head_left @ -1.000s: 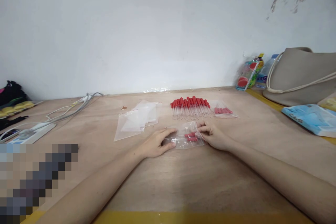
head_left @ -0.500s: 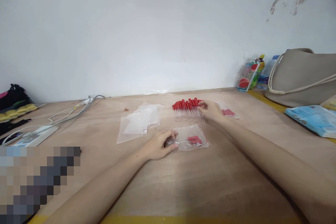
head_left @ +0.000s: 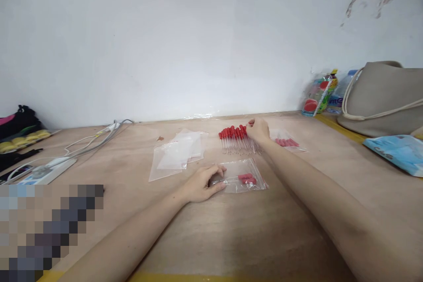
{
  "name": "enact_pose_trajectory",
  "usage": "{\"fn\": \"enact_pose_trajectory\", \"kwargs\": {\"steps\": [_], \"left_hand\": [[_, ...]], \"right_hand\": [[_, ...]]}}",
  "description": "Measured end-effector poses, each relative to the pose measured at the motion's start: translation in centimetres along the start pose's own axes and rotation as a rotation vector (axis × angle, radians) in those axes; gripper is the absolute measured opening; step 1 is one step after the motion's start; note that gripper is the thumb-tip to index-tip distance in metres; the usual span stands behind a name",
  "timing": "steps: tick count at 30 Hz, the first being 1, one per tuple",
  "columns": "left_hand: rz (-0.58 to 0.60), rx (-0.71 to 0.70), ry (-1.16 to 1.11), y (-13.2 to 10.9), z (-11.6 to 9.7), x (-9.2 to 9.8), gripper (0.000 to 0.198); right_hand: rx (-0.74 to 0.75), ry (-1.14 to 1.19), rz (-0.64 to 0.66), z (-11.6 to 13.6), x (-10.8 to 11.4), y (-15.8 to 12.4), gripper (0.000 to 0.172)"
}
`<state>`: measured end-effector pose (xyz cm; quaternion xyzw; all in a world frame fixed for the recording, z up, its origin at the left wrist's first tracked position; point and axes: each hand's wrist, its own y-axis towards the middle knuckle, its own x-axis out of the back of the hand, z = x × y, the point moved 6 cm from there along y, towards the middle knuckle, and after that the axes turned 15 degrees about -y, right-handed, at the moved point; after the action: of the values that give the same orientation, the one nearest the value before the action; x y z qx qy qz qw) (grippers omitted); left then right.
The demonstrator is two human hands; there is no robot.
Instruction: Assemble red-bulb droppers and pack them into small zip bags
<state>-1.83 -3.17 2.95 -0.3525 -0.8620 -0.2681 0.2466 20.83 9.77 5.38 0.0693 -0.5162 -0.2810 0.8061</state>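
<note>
My left hand [head_left: 206, 183] rests on the table with thumb and fingers curved round the left end of a clear zip bag [head_left: 233, 168]. Inside the bag lie a few red-handled tools [head_left: 247, 179] with thin pale shafts. Farther back, a row of similar red-handled tools [head_left: 232, 133] lies side by side, handles toward the wall and thin shafts toward me. My right hand [head_left: 259, 131] is at the right end of this row, its fingers pinched at a red handle, partly hidden by the hand. Just right of it lies another clear bag [head_left: 284, 135] with red handles inside.
Several flat clear bags [head_left: 175, 154] overlap left of the row. A power strip [head_left: 49, 172] with cables lies at the left, near dark and yellow items [head_left: 24, 141]. Bottles [head_left: 315, 97], a grey bag [head_left: 383, 97] and a blue packet [head_left: 396, 152] stand or lie at the right.
My right hand has shifted slightly back at the row's right end, its fingers closing further at a handle. My left hand stays on the bag. The view has shifted slightly.
</note>
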Motion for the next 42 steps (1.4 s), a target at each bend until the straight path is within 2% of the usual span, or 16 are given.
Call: {"fn": "enact_pose_trajectory", "kwargs": {"steps": [5, 9, 14, 17, 19, 21, 23, 26, 29, 35, 37, 40, 42], "left_hand": [[0.008, -0.012, 0.058, 0.1, 0.1, 0.0, 0.031], [0.027, -0.015, 0.104, 0.2, 0.1, -0.1, 0.035], [0.032, -0.017, 0.114, 0.2, 0.1, -0.1, 0.036], [0.033, -0.014, 0.105, 0.2, 0.0, -0.1, 0.037], [0.033, -0.006, 0.102, 0.2, -0.1, -0.1, 0.038], [0.036, 0.007, 0.107, 0.1, -0.1, -0.1, 0.040], [0.040, 0.013, 0.114, 0.1, 0.0, -0.1, 0.042], [0.040, 0.020, 0.124, 0.1, 0.0, -0.1, 0.044], [0.042, 0.024, 0.132, 0.2, 0.1, -0.2, 0.044], [0.044, -0.005, 0.131, 0.2, -0.1, -0.2, 0.043], [0.039, -0.006, 0.131, 0.2, -0.1, -0.2, 0.043], [0.037, -0.020, 0.120, 0.2, 0.0, -0.2, 0.041], [0.041, -0.033, 0.101, 0.2, 0.0, -0.3, 0.039]], "right_hand": [[0.016, 0.167, -0.008, -1.7, 2.4, -1.1, 0.025], [-0.073, 0.570, -0.047, -5.6, 4.2, -4.0, 0.025], [-0.282, 0.867, 0.084, -8.3, 3.2, -8.1, 0.013], [-0.380, 1.019, 0.169, -7.9, 2.2, -9.8, 0.008], [-0.381, 1.059, 0.267, -7.2, 1.7, -10.6, 0.008], [-0.294, 0.999, 0.379, -6.4, 1.5, -11.3, 0.011], [-0.122, 0.844, 0.447, -5.6, 1.7, -11.7, 0.015], [0.154, 0.601, 0.460, -4.6, 2.1, -12.2, 0.020], [0.318, 0.480, 0.446, -4.0, 1.9, -12.4, 0.021], [0.359, 0.374, 0.341, -3.5, 0.8, -12.2, 0.025], [0.424, 0.349, 0.299, -3.1, 0.9, -12.3, 0.025], [0.521, 0.394, 0.323, -2.6, 1.3, -12.5, 0.025], [0.486, 0.378, 0.336, -2.7, 1.6, -12.0, 0.025]]}}
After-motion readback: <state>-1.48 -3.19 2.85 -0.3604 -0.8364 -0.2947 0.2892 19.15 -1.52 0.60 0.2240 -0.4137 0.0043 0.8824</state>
